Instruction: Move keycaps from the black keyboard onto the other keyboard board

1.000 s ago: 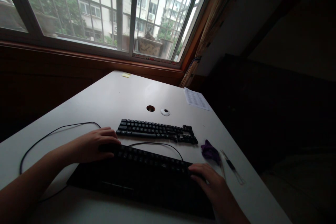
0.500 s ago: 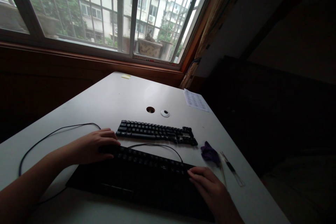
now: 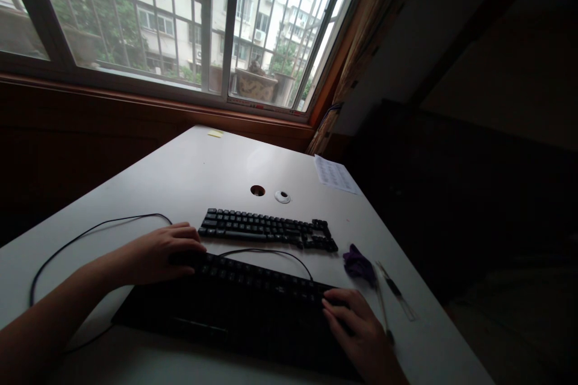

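A black keyboard (image 3: 244, 325) lies in front of me, with rows of keycaps showing along its far edge and a dark, hard-to-read body nearer to me. My left hand (image 3: 174, 252) is closed on its far left corner, fingers over the top and thumb below. At the right end of the key rows, my right hand (image 3: 350, 313) grips the keyboard's edge with fingers bent. Just beyond lies a block of black keycaps (image 3: 266, 230) laid out in keyboard rows, with a gap toward its right. A thin black cable (image 3: 271, 250) curves between the two.
Right of the keyboard are a purple cloth (image 3: 359, 264), a thin stick and a wire-ended tool (image 3: 396, 289). Farther off on the white table (image 3: 235, 162) are a cable hole (image 3: 257, 190), its white ring cover (image 3: 283, 197), a printed sheet (image 3: 335, 173) and a yellow note (image 3: 215, 133).
The right hand has shifted slightly left and its fingers have moved a little at the keyboard's right end. The left hand keeps its hold. The view has tilted slightly.
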The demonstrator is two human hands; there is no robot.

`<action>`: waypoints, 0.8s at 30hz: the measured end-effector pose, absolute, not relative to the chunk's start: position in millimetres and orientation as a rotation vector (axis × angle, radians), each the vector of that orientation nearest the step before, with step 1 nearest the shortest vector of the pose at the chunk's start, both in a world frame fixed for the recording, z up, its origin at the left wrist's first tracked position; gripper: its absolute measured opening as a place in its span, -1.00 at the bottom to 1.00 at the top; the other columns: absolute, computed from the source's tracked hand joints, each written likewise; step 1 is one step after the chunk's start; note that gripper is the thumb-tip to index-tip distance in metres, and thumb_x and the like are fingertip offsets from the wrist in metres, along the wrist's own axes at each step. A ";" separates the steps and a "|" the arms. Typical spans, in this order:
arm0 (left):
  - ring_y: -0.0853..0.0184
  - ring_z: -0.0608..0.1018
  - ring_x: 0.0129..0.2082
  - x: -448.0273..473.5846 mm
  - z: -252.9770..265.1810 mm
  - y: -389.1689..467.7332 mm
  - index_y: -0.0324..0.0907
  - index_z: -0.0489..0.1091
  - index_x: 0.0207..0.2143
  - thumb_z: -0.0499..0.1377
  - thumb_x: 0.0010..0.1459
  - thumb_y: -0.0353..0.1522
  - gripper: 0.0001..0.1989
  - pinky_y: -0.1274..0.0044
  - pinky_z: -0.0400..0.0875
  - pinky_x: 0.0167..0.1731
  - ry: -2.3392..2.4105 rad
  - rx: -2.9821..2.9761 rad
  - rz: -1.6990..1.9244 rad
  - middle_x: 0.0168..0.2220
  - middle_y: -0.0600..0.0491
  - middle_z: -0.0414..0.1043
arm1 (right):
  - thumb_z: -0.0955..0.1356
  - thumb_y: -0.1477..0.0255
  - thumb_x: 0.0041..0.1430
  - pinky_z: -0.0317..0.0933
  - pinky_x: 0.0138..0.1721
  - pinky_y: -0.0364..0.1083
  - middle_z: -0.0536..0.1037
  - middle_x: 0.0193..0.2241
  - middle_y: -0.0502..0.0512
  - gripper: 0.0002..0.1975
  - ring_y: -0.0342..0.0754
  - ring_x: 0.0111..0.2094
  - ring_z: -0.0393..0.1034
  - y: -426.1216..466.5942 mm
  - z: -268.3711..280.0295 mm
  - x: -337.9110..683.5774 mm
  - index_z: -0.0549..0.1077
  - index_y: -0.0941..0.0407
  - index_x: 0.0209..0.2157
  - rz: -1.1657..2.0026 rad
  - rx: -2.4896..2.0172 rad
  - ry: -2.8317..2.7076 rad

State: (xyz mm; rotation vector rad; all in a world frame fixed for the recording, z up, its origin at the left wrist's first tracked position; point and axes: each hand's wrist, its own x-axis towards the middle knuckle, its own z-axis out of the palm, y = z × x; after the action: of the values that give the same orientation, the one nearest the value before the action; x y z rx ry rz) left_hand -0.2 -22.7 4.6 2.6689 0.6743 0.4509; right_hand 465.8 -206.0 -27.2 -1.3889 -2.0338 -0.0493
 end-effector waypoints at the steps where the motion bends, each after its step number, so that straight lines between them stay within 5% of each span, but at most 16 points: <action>1: 0.21 0.58 -0.05 -0.2 5.0 -22.8 -0.02 0.49 0.10 0.31 0.27 -0.36 -0.66 0.48 0.53 -0.04 0.670 2.671 0.453 -0.01 -0.04 0.53 | 0.39 0.45 0.36 0.55 -0.09 0.04 0.61 -0.16 0.14 -0.88 0.06 -0.11 0.57 -206.7 -29.7 467.0 0.60 0.00 -0.25 -0.047 -1.399 -2.031; 9: 0.21 0.58 -0.06 0.3 5.1 -22.3 -0.02 0.50 0.09 0.31 0.26 -0.37 -0.66 0.48 0.55 -0.06 0.670 2.655 0.467 -0.01 -0.05 0.53 | 0.35 0.45 0.39 0.54 -0.01 0.04 0.59 -0.07 0.14 -0.74 0.06 -0.03 0.55 -214.5 -37.3 471.4 0.56 -0.04 0.05 -0.097 -1.418 -2.017; 24: 0.21 0.59 -0.07 1.3 7.5 -23.5 -0.02 0.51 0.08 0.31 0.26 -0.36 -0.67 0.49 0.55 -0.07 0.664 2.651 0.484 -0.04 -0.04 0.54 | 0.37 0.45 0.35 0.53 -0.05 0.17 0.60 -0.07 0.17 -0.71 0.15 -0.03 0.53 -218.7 -33.0 468.1 0.63 -0.08 0.02 -0.309 -1.435 -1.998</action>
State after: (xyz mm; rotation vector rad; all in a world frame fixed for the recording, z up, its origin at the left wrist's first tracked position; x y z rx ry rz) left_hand 1.3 -23.5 7.5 2.6512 0.6645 0.4844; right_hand 468.1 -218.7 -33.0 -1.4349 -1.9980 -0.3093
